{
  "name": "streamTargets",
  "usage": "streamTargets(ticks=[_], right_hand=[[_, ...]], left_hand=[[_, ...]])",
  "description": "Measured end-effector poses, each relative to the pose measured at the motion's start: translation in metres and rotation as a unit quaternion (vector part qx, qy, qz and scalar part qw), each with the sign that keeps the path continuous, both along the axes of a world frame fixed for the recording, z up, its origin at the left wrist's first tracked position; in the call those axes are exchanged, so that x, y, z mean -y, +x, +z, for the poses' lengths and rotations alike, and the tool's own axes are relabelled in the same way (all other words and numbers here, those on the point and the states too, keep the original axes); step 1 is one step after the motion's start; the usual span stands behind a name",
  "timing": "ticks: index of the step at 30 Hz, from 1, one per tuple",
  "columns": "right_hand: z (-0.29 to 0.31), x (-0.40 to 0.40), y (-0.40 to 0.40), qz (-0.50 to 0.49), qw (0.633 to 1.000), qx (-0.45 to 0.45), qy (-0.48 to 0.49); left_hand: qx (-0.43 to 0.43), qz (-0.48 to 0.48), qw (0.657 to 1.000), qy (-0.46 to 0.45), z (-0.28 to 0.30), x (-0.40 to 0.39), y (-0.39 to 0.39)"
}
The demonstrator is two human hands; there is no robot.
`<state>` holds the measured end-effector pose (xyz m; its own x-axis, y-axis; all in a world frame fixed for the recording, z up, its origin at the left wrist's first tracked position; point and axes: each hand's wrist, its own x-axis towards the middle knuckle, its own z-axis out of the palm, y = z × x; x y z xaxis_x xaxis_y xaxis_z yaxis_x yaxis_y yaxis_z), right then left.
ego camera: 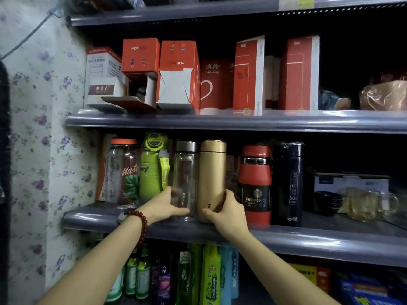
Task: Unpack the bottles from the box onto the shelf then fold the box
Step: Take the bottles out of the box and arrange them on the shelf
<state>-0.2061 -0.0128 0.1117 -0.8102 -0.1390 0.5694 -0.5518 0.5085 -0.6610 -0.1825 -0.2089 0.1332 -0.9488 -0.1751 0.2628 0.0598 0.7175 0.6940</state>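
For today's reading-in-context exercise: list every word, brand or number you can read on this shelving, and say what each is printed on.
"FASHION CU", cut off: red bottle, middle shelf.
"Natu", cut off: clear orange-lidded bottle.
"MDF": small red box, upper shelf.
"Ao Long" under Chinese characters: red mug box.
"304", partly: black flask.
Gold flask: letters hidden by hands.
Lower shelf labels: too small.

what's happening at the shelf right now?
A person is setting bottles on the middle shelf. The left hand grips the base of a clear glass bottle; the right hand holds the base of a gold flask beside it. Both stand upright among other bottles. No shipping box is in view.
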Motion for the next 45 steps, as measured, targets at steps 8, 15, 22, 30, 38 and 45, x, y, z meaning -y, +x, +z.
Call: streamTargets(ticks=[8,15,22,30,38,45], right_hand=[[0.006,0.002,0.004,-0.016,0.999,0.020,0.040],[0.000,0.009,0.019,-0.092,0.992,-0.009,0.082],[-0.012,0.024,0.047,-0.131,0.987,-0.057,0.069],[-0.012,0.065,0.076,-0.113,0.987,-0.074,0.090],[-0.013,0.111,0.083,-0.080,0.992,-0.057,0.085],[-0.009,0.146,0.080,-0.072,0.992,-0.046,0.094]], left_hand=[[-0.046,0.050,0.985,-0.161,-0.001,0.000,0.007],[-0.123,0.015,0.966,-0.226,-0.003,0.022,0.022],[-0.190,-0.052,0.955,-0.220,-0.012,0.059,0.043],[-0.203,-0.065,0.952,-0.222,-0.017,0.104,0.063],[-0.183,-0.034,0.956,-0.229,-0.019,0.154,0.075],[-0.176,-0.001,0.952,-0.250,-0.017,0.178,0.074]])
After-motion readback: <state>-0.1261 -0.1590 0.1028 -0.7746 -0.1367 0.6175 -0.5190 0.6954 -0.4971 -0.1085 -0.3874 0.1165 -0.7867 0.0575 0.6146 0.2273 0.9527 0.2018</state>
